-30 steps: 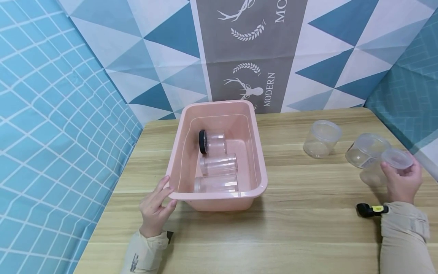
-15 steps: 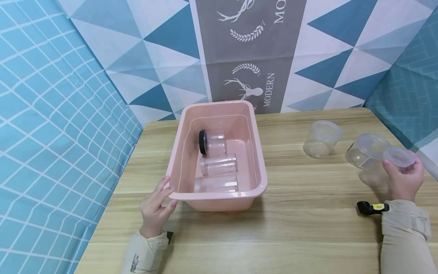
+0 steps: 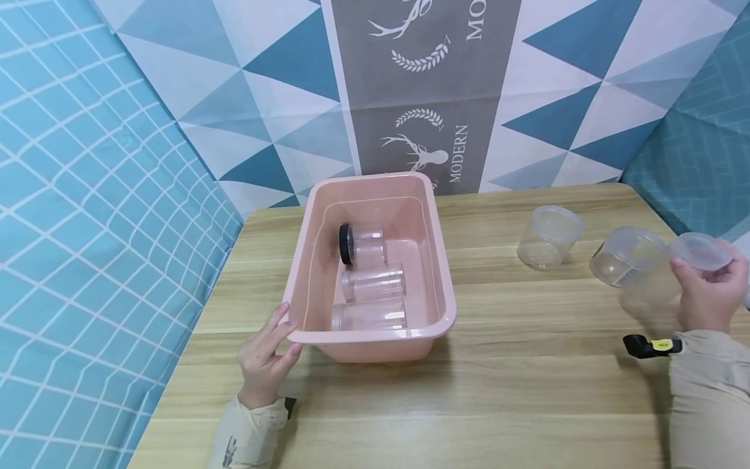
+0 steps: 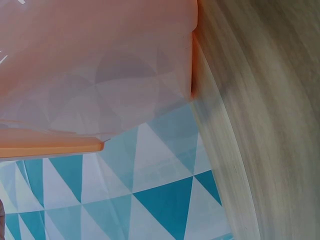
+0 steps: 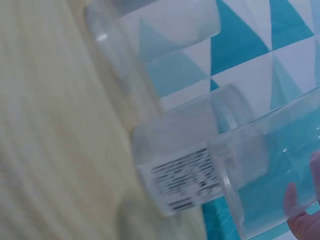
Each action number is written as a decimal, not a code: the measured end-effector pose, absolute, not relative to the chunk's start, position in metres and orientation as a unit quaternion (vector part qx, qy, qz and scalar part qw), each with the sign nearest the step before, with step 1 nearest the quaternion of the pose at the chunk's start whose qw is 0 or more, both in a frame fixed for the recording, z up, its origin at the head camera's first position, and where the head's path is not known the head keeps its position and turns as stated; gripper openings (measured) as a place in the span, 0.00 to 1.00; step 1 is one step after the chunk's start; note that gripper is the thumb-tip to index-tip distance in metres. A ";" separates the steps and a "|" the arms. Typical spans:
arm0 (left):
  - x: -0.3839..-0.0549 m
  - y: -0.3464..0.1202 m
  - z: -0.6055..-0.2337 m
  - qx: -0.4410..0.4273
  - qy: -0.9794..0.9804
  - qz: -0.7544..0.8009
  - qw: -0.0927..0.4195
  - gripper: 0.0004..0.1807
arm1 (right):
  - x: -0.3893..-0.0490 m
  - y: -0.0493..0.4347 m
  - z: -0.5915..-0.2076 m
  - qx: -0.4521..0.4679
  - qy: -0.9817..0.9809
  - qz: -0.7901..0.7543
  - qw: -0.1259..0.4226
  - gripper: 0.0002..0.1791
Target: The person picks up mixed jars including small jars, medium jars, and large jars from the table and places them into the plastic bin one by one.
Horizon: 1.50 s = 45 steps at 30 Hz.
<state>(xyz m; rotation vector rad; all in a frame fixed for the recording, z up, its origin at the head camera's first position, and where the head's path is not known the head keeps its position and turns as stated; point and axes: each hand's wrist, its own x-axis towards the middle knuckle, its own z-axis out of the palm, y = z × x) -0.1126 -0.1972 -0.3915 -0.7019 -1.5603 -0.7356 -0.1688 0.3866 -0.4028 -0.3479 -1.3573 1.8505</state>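
Note:
My left hand (image 3: 263,361) grips the near left corner of a pink plastic basin (image 3: 446,312), with fingertips over the rim and the thumb against the outside below it. Inside the basin lie a clear jar with a black lid (image 3: 347,244) and two clear cylindrical jars (image 3: 375,283) on their sides. On the far right, my right hand (image 3: 711,296) holds a clear plastic tub (image 3: 700,251) above the table. Its fingers (image 5: 302,220) show against the tub's wall in the right wrist view. Beside it stands another clear tub (image 3: 624,257) with a barcode label (image 5: 187,177).
A further clear tub (image 3: 549,238) stands upright left of the labelled one. The wooden table (image 3: 498,397) meets a patterned backdrop (image 3: 428,98) behind and blue cloth (image 3: 105,215) at the left. A black strap end (image 3: 650,346) sticks out from the right cuff.
My right hand has moved right and a little away from me, taking the held tub with it, apart from the labelled tub. The left hand keeps its place on the basin.

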 end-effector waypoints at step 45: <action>-0.115 -0.202 -0.396 -0.304 -0.676 -0.316 0.592 0.28 | -0.196 0.388 -0.310 0.026 -0.951 0.280 0.127 0.36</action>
